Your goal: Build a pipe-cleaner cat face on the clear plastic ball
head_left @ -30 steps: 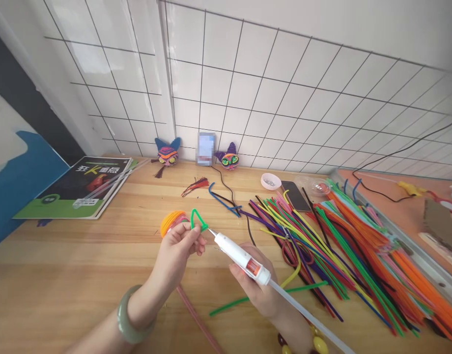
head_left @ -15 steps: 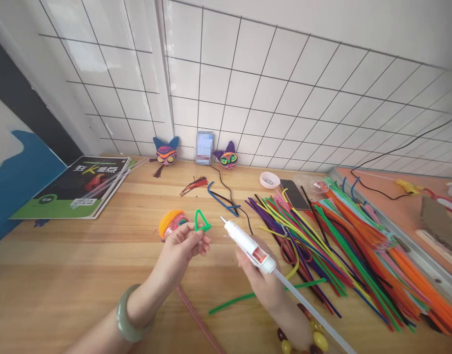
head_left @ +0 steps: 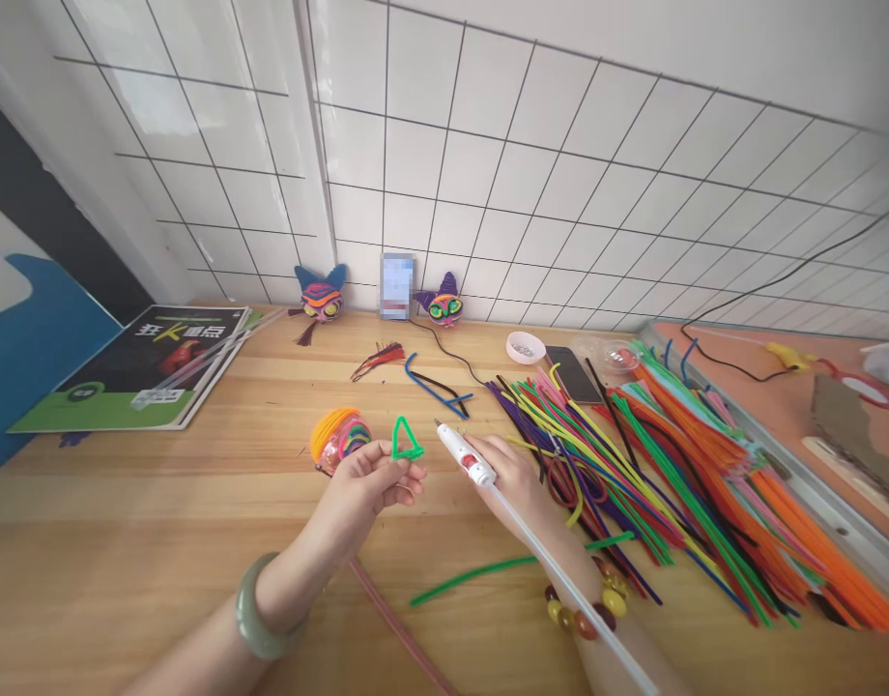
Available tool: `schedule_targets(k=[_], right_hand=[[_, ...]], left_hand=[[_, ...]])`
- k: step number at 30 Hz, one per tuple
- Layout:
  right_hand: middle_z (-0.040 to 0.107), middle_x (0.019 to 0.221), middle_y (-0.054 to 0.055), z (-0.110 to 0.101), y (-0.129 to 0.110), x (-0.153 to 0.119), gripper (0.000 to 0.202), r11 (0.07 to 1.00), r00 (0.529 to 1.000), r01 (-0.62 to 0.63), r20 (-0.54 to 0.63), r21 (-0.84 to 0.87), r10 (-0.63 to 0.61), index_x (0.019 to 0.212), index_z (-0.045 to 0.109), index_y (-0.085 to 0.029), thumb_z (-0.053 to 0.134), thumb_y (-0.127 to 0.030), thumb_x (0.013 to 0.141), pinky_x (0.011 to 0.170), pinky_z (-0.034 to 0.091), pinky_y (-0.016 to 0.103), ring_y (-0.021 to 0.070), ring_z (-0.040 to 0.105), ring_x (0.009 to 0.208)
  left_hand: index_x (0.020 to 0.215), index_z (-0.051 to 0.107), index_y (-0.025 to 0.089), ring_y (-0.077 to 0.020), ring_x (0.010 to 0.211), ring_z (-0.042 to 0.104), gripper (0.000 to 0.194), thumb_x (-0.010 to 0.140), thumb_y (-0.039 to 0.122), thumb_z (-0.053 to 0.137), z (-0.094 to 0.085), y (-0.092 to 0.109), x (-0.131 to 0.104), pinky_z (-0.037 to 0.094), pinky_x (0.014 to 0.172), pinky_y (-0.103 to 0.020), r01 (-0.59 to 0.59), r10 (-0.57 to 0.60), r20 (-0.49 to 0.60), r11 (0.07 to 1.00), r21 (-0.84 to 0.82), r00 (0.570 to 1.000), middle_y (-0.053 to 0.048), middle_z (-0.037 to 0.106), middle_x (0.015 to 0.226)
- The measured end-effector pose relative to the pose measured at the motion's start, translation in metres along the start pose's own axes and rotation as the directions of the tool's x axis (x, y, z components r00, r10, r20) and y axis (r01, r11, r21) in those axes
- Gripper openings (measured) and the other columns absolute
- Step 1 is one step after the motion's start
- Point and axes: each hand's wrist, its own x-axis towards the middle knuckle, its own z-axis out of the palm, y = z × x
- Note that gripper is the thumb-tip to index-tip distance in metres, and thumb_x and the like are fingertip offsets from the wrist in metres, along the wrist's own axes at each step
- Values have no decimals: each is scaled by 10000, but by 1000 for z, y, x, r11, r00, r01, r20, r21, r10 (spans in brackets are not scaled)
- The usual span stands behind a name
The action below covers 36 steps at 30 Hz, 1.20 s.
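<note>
Between the thumb and fingers of my left hand is a green pipe cleaner bent into a small triangle, standing upright. My right hand grips a white hot glue gun, its nozzle pointing up and left, a little apart from the triangle. A long clear glue stick runs out of the gun's back over my forearm. Just behind my left hand lies a rounded craft piece with orange and multicoloured coils, partly hidden by the fingers. Under my right forearm passes a straight green pipe cleaner.
Many coloured pipe cleaners spread over the right side. Two finished cat-like heads and a phone stand by the tiled wall. A pink bowl, a dark phone, a red tassel and a book lie around.
My right hand has tilted the glue gun and shifted up, so the back of the hand now shows. My left hand has moved slightly right with the green triangle.
</note>
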Motion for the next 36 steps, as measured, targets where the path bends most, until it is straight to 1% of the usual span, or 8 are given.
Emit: schedule_targets(k=[2, 5, 8, 12, 16, 20, 27, 36], right_hand=[[640, 968, 91, -2, -8, 1, 253, 997, 999, -6, -51, 73, 9, 1078, 592, -178, 538, -181, 831, 782, 496, 335, 212, 608, 882], [647, 883, 64, -6, -17, 1, 152, 983, 991, -50, -117, 179, 72, 964, 613, -183, 575, -230, 824, 752, 500, 313, 196, 609, 822], [643, 819, 46, -9, -21, -1, 112, 966, 984, -71, -140, 249, 108, 888, 619, -191, 563, -273, 836, 726, 504, 312, 189, 606, 767], [642, 818, 43, -12, -25, -4, 127, 953, 981, -83, -143, 293, 130, 858, 622, -197, 551, -301, 840, 721, 510, 314, 191, 608, 768], [641, 800, 43, -15, -29, -5, 125, 953, 987, -63, -125, 298, 104, 811, 608, -203, 538, -301, 844, 721, 510, 320, 192, 605, 768], [657, 868, 59, -21, -33, -4, 122, 948, 995, -32, -83, 316, 61, 883, 609, -209, 543, -303, 839, 754, 506, 339, 206, 607, 826], [633, 797, 44, -27, -39, -3, 71, 941, 1000, 6, 10, 339, -10, 847, 603, -210, 563, -265, 824, 687, 502, 307, 183, 593, 758], [627, 777, 39, -29, -43, -2, 72, 943, 999, -9, 42, 332, -5, 840, 606, -211, 566, -267, 816, 667, 507, 301, 179, 593, 721]], left_hand=[[756, 594, 132, -126, 593, 619, 154, 702, 229, 701, 0, 0, 0, 483, 565, -233, -3, 3, -12, 1000, 1, 1000, -56, 699, 712], [754, 589, 134, -129, 591, 621, 165, 692, 230, 708, -1, 0, 0, 484, 565, -235, -27, 27, -34, 1000, 9, 999, -54, 700, 711], [769, 591, 136, -131, 592, 624, 178, 684, 232, 715, -1, 0, 1, 485, 570, -235, -48, 49, -50, 999, 25, 998, -52, 699, 708], [780, 588, 142, -136, 605, 628, 178, 683, 222, 714, -2, 1, 2, 486, 577, -237, -51, 53, -58, 998, 28, 997, -50, 696, 713], [762, 585, 142, -133, 609, 626, 145, 698, 208, 697, -2, 2, 2, 488, 580, -234, -20, 20, -48, 1000, -11, 999, -52, 693, 718], [762, 598, 135, -126, 621, 623, 110, 706, 179, 682, -4, 1, 3, 488, 593, -226, 11, -15, -54, 998, -56, 998, -59, 695, 741], [783, 617, 131, -96, 568, 581, 67, 737, 165, 652, -7, 0, 6, 459, 556, -201, 1, -3, -23, 997, -77, 1000, -43, 678, 708], [779, 631, 132, -98, 568, 576, 89, 716, 175, 676, -6, 0, 4, 456, 554, -205, 5, -4, 15, 997, -77, 1000, -50, 681, 727]])
